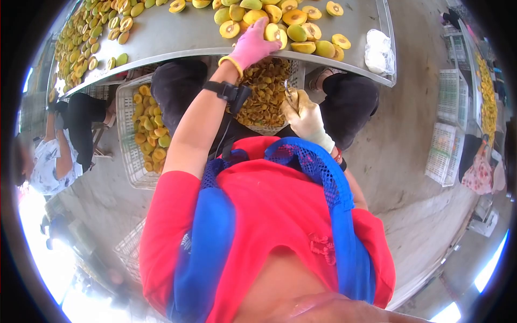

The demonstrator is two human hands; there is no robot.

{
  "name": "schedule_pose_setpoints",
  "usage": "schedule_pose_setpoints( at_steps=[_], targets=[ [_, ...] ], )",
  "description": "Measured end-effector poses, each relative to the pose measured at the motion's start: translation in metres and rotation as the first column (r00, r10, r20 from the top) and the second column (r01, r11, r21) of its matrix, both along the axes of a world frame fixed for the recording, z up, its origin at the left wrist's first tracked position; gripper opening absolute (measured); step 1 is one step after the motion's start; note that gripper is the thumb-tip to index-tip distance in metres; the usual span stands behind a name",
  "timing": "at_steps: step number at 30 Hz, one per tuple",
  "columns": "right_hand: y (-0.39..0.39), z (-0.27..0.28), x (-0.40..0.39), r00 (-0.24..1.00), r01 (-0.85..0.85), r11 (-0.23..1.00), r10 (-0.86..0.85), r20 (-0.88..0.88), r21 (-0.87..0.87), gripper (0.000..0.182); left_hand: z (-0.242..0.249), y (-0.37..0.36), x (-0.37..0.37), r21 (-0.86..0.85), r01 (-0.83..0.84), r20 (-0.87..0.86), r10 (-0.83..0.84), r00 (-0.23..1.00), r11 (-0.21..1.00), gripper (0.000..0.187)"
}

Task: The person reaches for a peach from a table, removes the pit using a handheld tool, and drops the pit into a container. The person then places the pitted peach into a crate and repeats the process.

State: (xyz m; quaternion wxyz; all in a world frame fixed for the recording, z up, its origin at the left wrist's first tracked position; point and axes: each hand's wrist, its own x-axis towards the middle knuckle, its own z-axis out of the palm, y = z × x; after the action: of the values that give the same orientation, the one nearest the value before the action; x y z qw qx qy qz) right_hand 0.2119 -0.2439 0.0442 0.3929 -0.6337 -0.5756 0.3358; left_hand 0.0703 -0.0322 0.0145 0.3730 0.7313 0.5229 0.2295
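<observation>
My left hand [252, 47], in a pink glove, reaches over the near edge of the metal table [177, 33]. Its thumb and fingers are round a cut fruit half [276, 34], beside a pile of green-yellow fruit halves [295, 17]. My right hand [308, 116], in a pale glove with stained fingertips, is closed on a small metal-tipped tool [287, 86] and hangs below the table edge. Between my knees, under the table, stands a crate full of small fruit pieces [264, 94].
A white crate [125, 118] of fruit halves stands left of my legs. A crumpled white plastic bag [379, 52] lies at the table's right corner. Stacked crates [445, 145] stand at the right. People sit at the far left [51, 161] and far right [478, 175].
</observation>
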Motion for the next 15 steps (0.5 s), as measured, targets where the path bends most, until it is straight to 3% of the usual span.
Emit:
schedule_pose_setpoints(
  at_steps=[2, 5, 6, 7, 11, 12, 15],
  targets=[
    [0.004, -0.003, 0.001, 0.995, -0.041, 0.994, 0.032, 0.090, 0.099, 0.018, -0.004, -0.003, -0.012, -0.077, -0.006, 0.279, 0.028, 0.960, 0.997, 0.077],
    [0.007, 0.014, -0.003, 0.994, 0.040, 0.996, -0.048, -0.101, -0.073, 0.012, 0.015, -0.017, -0.028, -0.360, 0.167, 0.631, 0.107, 0.769, 0.918, 0.069],
    [0.007, 0.020, -0.006, 0.987, 0.053, 0.992, -0.069, -0.144, -0.111, 0.011, 0.022, -0.021, -0.027, -0.353, 0.151, 0.635, 0.118, 0.763, 0.923, 0.063],
    [0.008, 0.017, -0.004, 0.997, 0.009, 0.999, -0.012, -0.076, -0.040, 0.010, 0.031, -0.027, -0.030, -0.355, 0.189, 0.657, 0.101, 0.747, 0.916, 0.062],
    [0.017, 0.016, 0.007, 0.939, -0.230, 0.936, 0.142, 0.313, 0.267, 0.013, 0.063, -0.047, -0.040, -0.344, 0.305, 0.707, 0.032, 0.707, 0.888, 0.060],
    [0.020, 0.022, 0.009, 0.890, -0.310, 0.889, 0.148, 0.430, 0.337, 0.011, 0.070, -0.050, -0.039, -0.338, 0.323, 0.710, 0.013, 0.704, 0.884, 0.060],
    [0.031, 0.042, 0.011, 0.837, -0.358, 0.826, 0.077, 0.542, 0.436, 0.007, 0.090, -0.065, -0.030, -0.268, 0.282, 0.712, -0.008, 0.702, 0.921, 0.060]
  ],
)
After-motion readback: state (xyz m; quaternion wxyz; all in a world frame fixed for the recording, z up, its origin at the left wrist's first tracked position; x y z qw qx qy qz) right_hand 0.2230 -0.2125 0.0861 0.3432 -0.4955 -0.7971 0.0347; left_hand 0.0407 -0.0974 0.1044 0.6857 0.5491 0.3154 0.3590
